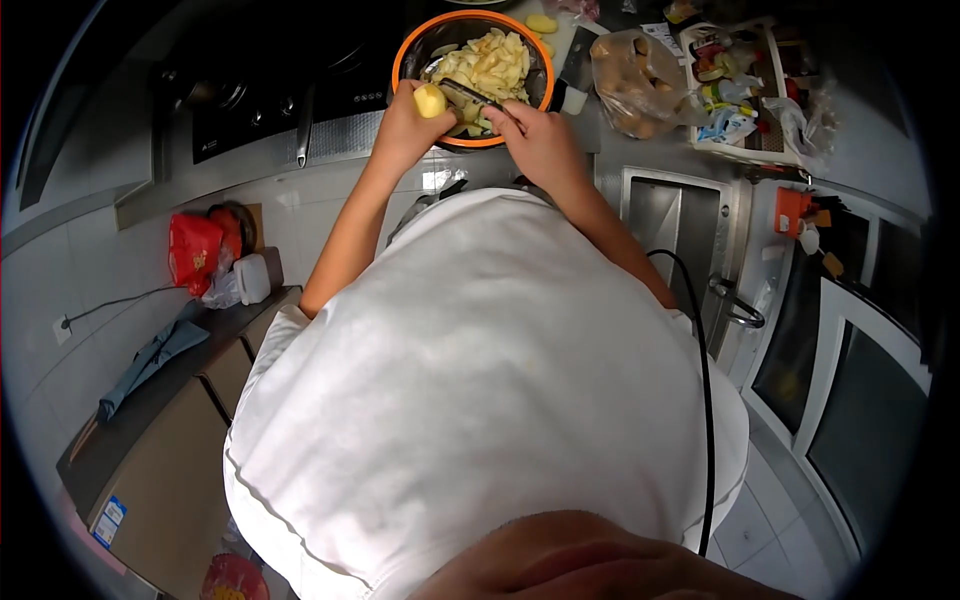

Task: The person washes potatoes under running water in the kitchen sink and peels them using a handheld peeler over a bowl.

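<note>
In the head view, my left hand (pixel 408 130) is closed around a peeled yellow potato (pixel 430 101) above the near rim of an orange-rimmed bowl (pixel 399 58). My right hand (pixel 540 145) grips a slim dark cutting tool (pixel 472 94), a knife or peeler; which one I cannot tell. Its far end points left, close to the potato. Thin pale potato slices (pixel 490 66) are heaped inside the bowl, below and beyond both hands.
Right of the bowl sit another peeled potato (pixel 541 23), a plastic bag of brown-skinned potatoes (pixel 640 80) and a white basket (pixel 788 85) of packets. A stove (pixel 270 115) is at left, a sink (pixel 680 215) at right. A black cable (pixel 706 400) hangs beside my shirt.
</note>
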